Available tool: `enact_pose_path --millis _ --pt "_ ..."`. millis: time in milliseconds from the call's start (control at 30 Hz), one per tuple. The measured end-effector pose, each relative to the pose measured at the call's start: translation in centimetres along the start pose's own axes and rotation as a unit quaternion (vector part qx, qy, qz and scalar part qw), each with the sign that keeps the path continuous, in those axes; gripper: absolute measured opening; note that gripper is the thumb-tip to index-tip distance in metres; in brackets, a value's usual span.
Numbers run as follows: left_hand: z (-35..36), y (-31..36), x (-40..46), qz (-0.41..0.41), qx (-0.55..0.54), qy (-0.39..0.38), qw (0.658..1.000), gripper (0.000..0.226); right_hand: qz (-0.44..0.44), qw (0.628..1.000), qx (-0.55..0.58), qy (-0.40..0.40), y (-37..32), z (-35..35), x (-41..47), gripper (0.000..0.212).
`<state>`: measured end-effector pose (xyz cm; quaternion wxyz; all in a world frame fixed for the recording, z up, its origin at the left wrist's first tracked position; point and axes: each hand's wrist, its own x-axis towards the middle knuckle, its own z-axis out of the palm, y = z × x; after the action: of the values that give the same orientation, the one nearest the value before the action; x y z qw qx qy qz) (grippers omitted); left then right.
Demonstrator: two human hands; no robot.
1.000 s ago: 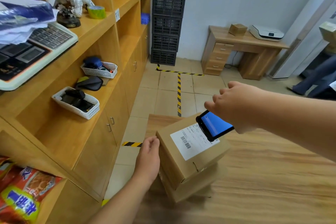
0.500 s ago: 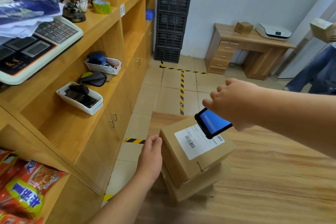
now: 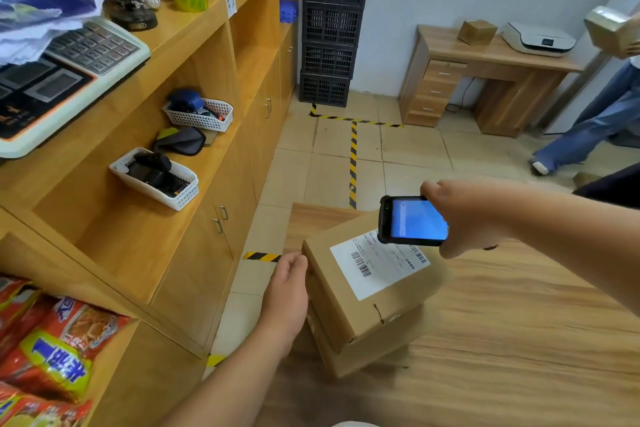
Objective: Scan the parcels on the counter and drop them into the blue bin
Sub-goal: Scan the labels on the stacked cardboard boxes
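Two cardboard parcels are stacked on the wooden counter [image 3: 519, 340] near its left end. The top parcel [image 3: 349, 302] carries a white shipping label [image 3: 377, 263] with barcodes; the bottom parcel [image 3: 349, 359] shows only its edge. My left hand [image 3: 287, 284] rests against the top parcel's left side, fingers straight. My right hand [image 3: 467, 215] grips a black handheld scanner [image 3: 412, 220] with a lit blue screen, held just above the label's far edge. No blue bin is in view.
Wooden shelving [image 3: 145, 218] stands close on the left with white baskets [image 3: 156, 180], a scale [image 3: 59, 80] and snack bags [image 3: 45, 350]. Black crates [image 3: 332, 24] are stacked at the far wall beside a desk [image 3: 485, 76]. A person [image 3: 588, 121] carrying a box walks at far right.
My right hand has turned the scanner flatter and moved it slightly right above the label. The person at far right has stepped further into view. My left hand stays on the parcel.
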<state>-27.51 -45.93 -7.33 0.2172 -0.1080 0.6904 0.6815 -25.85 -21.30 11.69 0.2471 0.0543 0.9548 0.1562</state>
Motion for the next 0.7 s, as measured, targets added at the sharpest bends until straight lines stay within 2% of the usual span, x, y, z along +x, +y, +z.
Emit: enact_pose_path --millis 100,200,267,367,500,700 --pt "0.3 0.2 -0.2 -0.02 -0.027 0.006 0.999 0.021 0.034 0.98 0.198 -0.01 1.4 2.2 1.0 0.06" --pt "0.4 0.6 -0.4 -0.04 -0.052 0.015 0.998 0.021 0.048 0.933 0.354 -0.036 2.6 4.7 1.9 0.053" --pt "0.5 0.6 -0.5 -0.052 -0.068 0.022 0.996 0.028 0.059 0.87 0.484 -0.07 3.1 6.8 2.8 0.05" --pt "0.6 0.9 -1.1 -0.067 -0.082 0.026 0.994 0.04 0.074 0.751 0.648 -0.103 3.3 8.9 3.6 0.061" --pt "0.8 1.4 -1.9 -0.086 -0.092 0.016 0.992 0.039 0.052 0.692 0.712 -0.109 3.5 10.5 4.2 0.067" --pt "1.1 1.5 -2.1 -0.103 -0.095 0.002 0.99 0.041 0.037 0.64 0.762 -0.092 3.5 11.2 4.2 0.059"
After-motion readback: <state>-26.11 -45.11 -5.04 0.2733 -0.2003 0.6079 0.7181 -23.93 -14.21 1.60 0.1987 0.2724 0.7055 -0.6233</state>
